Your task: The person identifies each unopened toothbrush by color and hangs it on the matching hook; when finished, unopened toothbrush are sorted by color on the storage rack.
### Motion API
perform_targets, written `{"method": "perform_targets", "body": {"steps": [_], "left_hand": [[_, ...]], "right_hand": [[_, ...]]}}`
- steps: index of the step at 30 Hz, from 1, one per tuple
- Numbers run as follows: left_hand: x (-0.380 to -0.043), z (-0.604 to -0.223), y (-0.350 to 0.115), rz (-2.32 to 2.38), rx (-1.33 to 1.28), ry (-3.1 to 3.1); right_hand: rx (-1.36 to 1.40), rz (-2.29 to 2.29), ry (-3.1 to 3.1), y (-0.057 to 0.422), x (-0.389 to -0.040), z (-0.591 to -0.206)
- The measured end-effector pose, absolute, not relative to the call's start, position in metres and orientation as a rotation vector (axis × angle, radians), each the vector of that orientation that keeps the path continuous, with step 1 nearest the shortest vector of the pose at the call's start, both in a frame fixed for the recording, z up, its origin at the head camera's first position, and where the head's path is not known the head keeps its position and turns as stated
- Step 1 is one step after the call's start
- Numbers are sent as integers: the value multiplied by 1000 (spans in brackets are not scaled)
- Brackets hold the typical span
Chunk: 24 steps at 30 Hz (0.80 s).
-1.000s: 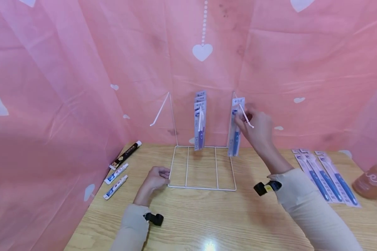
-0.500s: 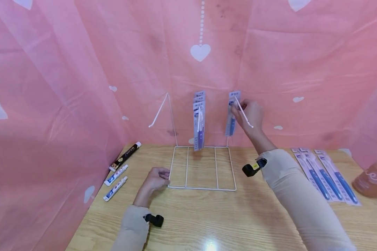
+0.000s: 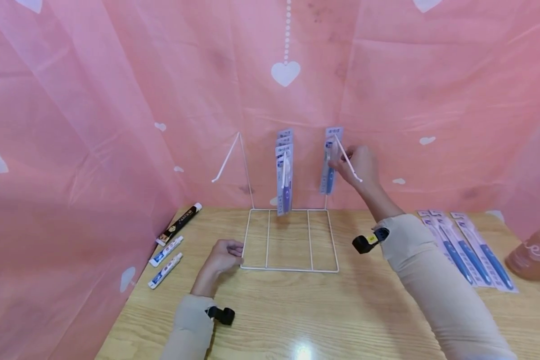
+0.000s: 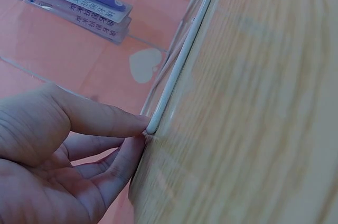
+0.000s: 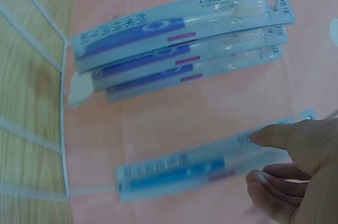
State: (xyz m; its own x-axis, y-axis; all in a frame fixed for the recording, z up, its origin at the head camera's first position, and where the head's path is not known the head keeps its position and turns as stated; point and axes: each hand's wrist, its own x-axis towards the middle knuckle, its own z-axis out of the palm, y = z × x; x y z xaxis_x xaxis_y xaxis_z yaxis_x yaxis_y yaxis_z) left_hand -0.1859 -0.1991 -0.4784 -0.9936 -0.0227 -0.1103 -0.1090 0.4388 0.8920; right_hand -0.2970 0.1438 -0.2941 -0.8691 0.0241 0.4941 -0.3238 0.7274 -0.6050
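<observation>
A white wire display rack [image 3: 289,270] stands on the table, with hooks slanting forward from its uprights. My left hand [image 3: 225,256] pinches its front left corner; in the left wrist view, thumb and fingers [image 4: 119,121] meet at the wire. At the right hook, my right hand [image 3: 360,165] holds a packaged blue toothbrush [image 3: 328,175] near its upper half. The right wrist view shows this package [image 5: 174,176] blurred, with the thumb over it and curled fingers at its lower edge. Several packaged purple toothbrushes [image 3: 284,185] hang on the middle hook.
The left hook [image 3: 225,157] holds nothing. Several packaged blue toothbrushes [image 3: 468,250] lie at the right, beside a pinkish jar-like object [image 3: 533,255]. A black toothpaste tube [image 3: 179,224] and two small white tubes [image 3: 165,270] lie at the left. Pink cloth [image 3: 387,90] hangs behind.
My right hand has moved back and up along the right hook, carrying the blue toothbrush package toward the rear upright. My left hand has stayed at the rack's corner.
</observation>
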Motion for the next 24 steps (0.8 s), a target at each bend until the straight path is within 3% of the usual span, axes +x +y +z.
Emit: {"method": "perform_targets", "body": {"steps": [10,17,24], "left_hand": [[-184,-477,-202,1637,-124,2597],[-182,-478,-206,1637,-141,2595],[-180,-478,-209,1669,-143,2590]], "right_hand": [[168,715,-2776,228,-291,-312],[93,606,-2928,306,-296,-348],[49,697,-2999,355,-289,-390]]}}
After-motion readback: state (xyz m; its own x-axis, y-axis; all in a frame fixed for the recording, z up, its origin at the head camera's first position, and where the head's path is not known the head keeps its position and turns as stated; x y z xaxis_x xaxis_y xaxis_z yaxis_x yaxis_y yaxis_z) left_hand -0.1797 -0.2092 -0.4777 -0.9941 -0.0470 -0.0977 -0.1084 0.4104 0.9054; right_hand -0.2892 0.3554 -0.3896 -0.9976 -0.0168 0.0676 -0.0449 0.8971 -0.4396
